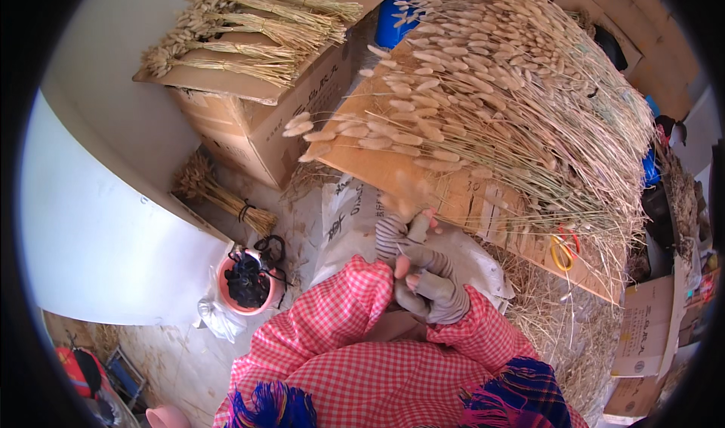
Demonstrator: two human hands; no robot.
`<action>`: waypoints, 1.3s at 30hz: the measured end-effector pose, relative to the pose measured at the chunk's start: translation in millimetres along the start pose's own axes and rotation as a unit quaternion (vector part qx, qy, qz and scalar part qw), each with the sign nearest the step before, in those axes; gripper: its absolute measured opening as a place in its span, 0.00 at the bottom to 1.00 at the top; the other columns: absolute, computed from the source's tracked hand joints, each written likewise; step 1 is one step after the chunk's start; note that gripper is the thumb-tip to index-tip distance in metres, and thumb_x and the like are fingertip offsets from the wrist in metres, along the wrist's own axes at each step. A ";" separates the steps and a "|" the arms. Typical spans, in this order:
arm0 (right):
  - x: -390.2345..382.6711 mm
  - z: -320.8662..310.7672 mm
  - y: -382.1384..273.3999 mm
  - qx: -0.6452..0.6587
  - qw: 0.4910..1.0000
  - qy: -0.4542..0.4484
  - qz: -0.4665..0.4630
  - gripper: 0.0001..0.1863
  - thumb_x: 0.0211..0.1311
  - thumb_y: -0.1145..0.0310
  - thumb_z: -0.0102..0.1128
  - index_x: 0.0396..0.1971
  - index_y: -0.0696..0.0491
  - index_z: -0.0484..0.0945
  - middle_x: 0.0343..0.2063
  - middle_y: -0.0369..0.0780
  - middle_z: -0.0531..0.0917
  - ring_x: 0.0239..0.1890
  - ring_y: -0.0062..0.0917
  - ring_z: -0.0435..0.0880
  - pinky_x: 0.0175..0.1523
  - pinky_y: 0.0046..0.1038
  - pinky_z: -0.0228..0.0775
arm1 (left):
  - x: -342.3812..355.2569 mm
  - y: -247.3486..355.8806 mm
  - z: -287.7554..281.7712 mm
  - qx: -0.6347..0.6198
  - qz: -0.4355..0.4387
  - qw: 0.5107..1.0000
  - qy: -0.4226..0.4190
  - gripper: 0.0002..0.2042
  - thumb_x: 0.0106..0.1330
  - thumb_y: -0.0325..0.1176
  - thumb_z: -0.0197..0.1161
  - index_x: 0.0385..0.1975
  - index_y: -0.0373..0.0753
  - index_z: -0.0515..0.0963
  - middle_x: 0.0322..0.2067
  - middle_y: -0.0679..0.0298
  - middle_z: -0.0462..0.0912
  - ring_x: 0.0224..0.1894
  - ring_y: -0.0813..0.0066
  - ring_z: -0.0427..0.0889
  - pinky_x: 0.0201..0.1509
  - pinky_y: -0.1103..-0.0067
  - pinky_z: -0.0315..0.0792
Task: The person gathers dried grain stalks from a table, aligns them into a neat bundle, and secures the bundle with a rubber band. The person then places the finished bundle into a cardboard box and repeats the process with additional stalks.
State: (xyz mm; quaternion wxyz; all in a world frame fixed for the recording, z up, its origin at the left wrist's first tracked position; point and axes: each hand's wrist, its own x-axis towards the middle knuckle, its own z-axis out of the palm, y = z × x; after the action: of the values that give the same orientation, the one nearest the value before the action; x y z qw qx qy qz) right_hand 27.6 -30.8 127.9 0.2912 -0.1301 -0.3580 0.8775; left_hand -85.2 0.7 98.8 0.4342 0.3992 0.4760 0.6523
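My left hand (411,232), in a grey striped fingerless glove, is closed around a few stems of dried bunny-tail grass (408,192). Their fluffy heads stick up beyond the fingers and look blurred. Just below it, close to my body, my right hand (436,286) in a grey glove is curled shut, thumb against the fingers. Whatever lies in its grip is too small to make out. In front of both hands, a large heap of bunny-tail grass (491,81) covers a cardboard sheet (362,103), heads to the left and stems to the right.
Tied bunches (257,39) lie on a cardboard box (234,122) at the far left, and another bunch (226,198) rests on the floor. A pink bucket (245,281) holds black ties. Orange-handled scissors (563,248) lie near the sheet's right edge. A white sack (343,217) lies under my hands.
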 end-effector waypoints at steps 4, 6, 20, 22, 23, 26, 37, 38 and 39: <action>-8.8 -35.3 -4.4 -0.192 0.979 -0.069 0.003 0.04 0.57 0.75 0.52 0.29 0.56 0.76 0.16 0.33 0.72 0.16 0.16 0.67 0.21 0.19 0.56 | 4.8 20.0 -8.1 -0.055 -0.135 0.989 0.036 0.12 0.65 0.37 0.59 0.34 0.33 0.79 0.21 0.64 0.80 0.18 0.84 0.72 0.23 0.85 0.68; -11.7 -49.7 -4.9 -0.382 0.918 -0.104 -0.035 0.04 0.50 0.77 0.51 0.24 0.57 0.76 0.23 0.37 0.77 0.27 0.24 0.77 0.32 0.25 0.67 | 0.8 24.2 -2.2 -0.153 -0.146 0.976 0.054 0.11 0.65 0.37 0.59 0.34 0.33 0.78 0.21 0.65 0.79 0.17 0.84 0.68 0.22 0.85 0.65; -12.8 -3.8 -30.1 -0.805 0.532 -0.037 -0.259 0.09 0.46 0.71 0.59 0.31 0.51 0.77 0.35 0.37 0.79 0.36 0.33 0.80 0.41 0.34 0.72 | -4.6 1.8 -6.3 -0.141 -0.136 0.980 0.037 0.13 0.66 0.38 0.59 0.38 0.33 0.78 0.24 0.65 0.79 0.17 0.85 0.68 0.21 0.86 0.65; -8.5 1.0 -38.4 -0.847 0.449 0.072 -0.273 0.14 0.44 0.70 0.60 0.35 0.51 0.76 0.39 0.38 0.77 0.39 0.34 0.78 0.47 0.38 0.69 | -5.8 2.3 -9.1 -0.141 -0.126 0.981 0.044 0.11 0.66 0.37 0.58 0.36 0.34 0.78 0.23 0.66 0.80 0.17 0.85 0.70 0.21 0.86 0.64; -4.9 0.4 -42.4 -0.871 0.408 0.121 -0.246 0.17 0.43 0.70 0.61 0.37 0.52 0.76 0.41 0.38 0.76 0.41 0.35 0.76 0.49 0.40 0.67 | -6.2 3.3 -9.6 -0.140 -0.115 0.983 0.040 0.11 0.66 0.37 0.58 0.36 0.34 0.78 0.23 0.66 0.80 0.17 0.85 0.70 0.21 0.86 0.64; 15.7 -11.7 -46.6 -0.884 0.332 0.163 -0.284 0.16 0.44 0.70 0.60 0.38 0.51 0.75 0.36 0.37 0.77 0.39 0.32 0.76 0.53 0.42 0.64 | -7.0 8.5 -13.7 -0.118 -0.079 0.990 0.022 0.10 0.66 0.36 0.58 0.35 0.34 0.78 0.24 0.66 0.80 0.18 0.85 0.71 0.21 0.87 0.63; 5.2 -68.4 -63.0 -0.915 0.273 0.149 -0.257 0.15 0.46 0.68 0.59 0.37 0.50 0.75 0.26 0.36 0.77 0.33 0.31 0.77 0.54 0.41 0.64 | 18.4 1.2 -56.2 -0.304 -0.050 0.941 0.140 0.05 0.63 0.30 0.62 0.32 0.35 0.78 0.21 0.62 0.80 0.14 0.83 0.66 0.18 0.86 0.62; 0.7 -71.5 -70.4 -0.918 0.264 0.158 -0.251 0.15 0.46 0.68 0.59 0.37 0.50 0.75 0.28 0.36 0.77 0.34 0.31 0.77 0.54 0.41 0.63 | 19.2 -0.2 -59.9 -0.319 -0.054 0.931 0.167 0.04 0.63 0.29 0.62 0.32 0.35 0.78 0.21 0.62 0.80 0.13 0.83 0.65 0.18 0.86 0.59; -4.2 -74.2 -78.9 -0.924 0.257 0.164 -0.232 0.15 0.46 0.68 0.59 0.37 0.50 0.75 0.29 0.36 0.78 0.34 0.32 0.77 0.55 0.42 0.63 | 19.3 -0.9 -64.9 -0.320 -0.060 0.930 0.170 0.04 0.63 0.29 0.62 0.31 0.36 0.78 0.22 0.62 0.80 0.14 0.83 0.65 0.18 0.87 0.60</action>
State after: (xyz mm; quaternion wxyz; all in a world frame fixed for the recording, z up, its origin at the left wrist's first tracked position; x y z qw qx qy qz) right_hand 96.3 52.9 130.9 0.2171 -0.3629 -0.8851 -0.1942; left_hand -151.5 1.3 85.2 0.4897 0.0937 0.3318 0.8008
